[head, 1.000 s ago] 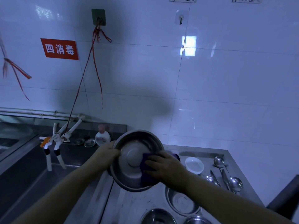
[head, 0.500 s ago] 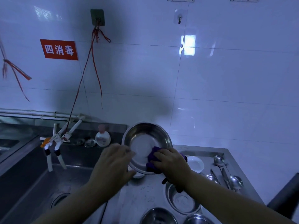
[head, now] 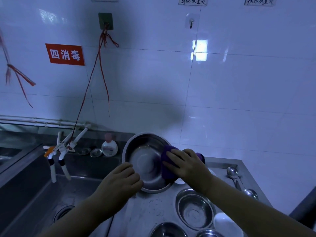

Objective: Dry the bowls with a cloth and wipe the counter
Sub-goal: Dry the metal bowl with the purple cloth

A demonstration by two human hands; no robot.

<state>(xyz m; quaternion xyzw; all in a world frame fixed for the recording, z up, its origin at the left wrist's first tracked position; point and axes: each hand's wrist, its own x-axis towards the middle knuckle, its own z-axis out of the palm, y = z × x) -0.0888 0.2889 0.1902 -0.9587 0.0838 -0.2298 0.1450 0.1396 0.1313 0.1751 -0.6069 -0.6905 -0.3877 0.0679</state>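
Observation:
A large steel bowl (head: 145,159) is held up and tilted, its inside facing me, above the steel counter (head: 150,207). My left hand (head: 122,179) grips its lower left rim. My right hand (head: 185,164) presses a purple cloth (head: 166,168) over the bowl's right rim, fingers spread on the cloth. More steel bowls stand on the counter below: one (head: 195,208) at the right, one (head: 168,230) at the bottom edge, and part of a third (head: 207,233).
A sink basin (head: 56,199) with a drain lies to the left, white taps (head: 59,151) above it. A soap bottle (head: 109,146) and small lids sit on the back ledge. Ladles (head: 239,180) lie at the right, a white dish (head: 225,224) low right.
The bowl has been turned from showing its underside to showing its inside. My left hand has shifted from the left rim to the lower rim, and the cloth moved to the right rim.

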